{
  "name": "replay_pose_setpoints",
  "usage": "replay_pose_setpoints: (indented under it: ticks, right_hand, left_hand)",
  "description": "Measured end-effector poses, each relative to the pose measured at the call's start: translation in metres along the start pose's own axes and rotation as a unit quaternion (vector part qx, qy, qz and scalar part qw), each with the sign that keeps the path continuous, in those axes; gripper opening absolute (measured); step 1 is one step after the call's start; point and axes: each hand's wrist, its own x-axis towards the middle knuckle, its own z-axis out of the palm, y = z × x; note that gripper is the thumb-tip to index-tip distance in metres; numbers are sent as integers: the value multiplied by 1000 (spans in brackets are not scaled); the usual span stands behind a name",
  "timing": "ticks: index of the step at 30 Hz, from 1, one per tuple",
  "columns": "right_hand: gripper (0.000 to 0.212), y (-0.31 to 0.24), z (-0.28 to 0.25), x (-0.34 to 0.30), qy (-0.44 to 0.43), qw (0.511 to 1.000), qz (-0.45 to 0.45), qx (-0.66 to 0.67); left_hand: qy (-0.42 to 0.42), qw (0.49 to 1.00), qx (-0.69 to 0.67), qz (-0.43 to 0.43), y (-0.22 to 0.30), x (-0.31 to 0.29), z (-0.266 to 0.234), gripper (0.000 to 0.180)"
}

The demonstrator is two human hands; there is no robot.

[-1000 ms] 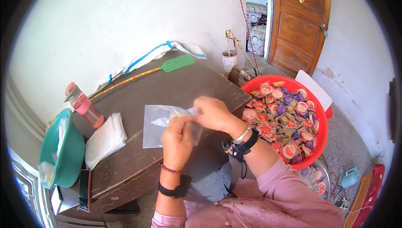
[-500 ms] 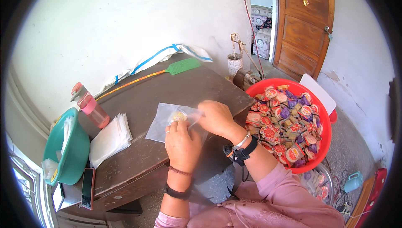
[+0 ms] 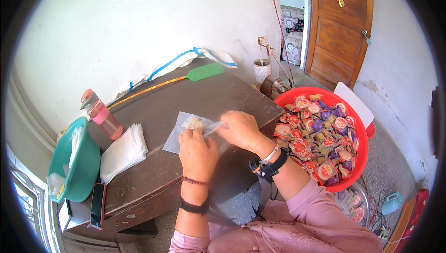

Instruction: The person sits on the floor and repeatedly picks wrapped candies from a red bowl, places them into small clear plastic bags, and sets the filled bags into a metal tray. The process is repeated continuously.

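Observation:
A translucent plastic bag (image 3: 175, 137) lies on the dark wooden table, with a small yellowish-white item (image 3: 192, 123) showing through it. My left hand (image 3: 198, 153) is closed over the near side of the bag, its fingertips pressed against the plastic just below that item. At the bag's right edge, my right hand (image 3: 239, 129) pinches the film and pulls it taut and slightly up. To the left of the bag, a stack of white sheets or flat bags (image 3: 123, 153) rests on the table.
On the left stand a teal basin (image 3: 86, 169) with plastic bags and a pink bottle (image 3: 102, 116). A phone (image 3: 97, 206) lies at the near edge. Behind is a green fly swatter (image 3: 204, 72). A red tub (image 3: 364, 146) of small wrapped packets (image 3: 316, 136) stands right of the table.
My left hand has slid slightly left and down on the bag, uncovering more of the yellowish item. My right hand still grips the bag's right edge. The view has shifted slightly.

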Motion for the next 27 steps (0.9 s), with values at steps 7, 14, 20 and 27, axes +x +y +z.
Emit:
replay_pose_setpoints:
  ticks: [7, 14, 20, 27]
  right_hand:
    - [24, -17, -3, 3, 57, 995, -67, 38]
    - [19, -18, 14, 21, -52, 994, -51, 75]
    - [17, -18, 24, 24, -70, 997, -19, 19]
    - [16, -30, 28, 32, -82, 993, 1, -87]
  left_hand:
    - [40, 996, -76, 18, -3, -5, 0, 8]
    - [25, 992, -125, 9, -11, -4, 0, 6]
    - [34, 990, -135, -3, -6, -6, -4, 9]
    - [-10, 989, -141, -31, -4, -5, -8, 9]
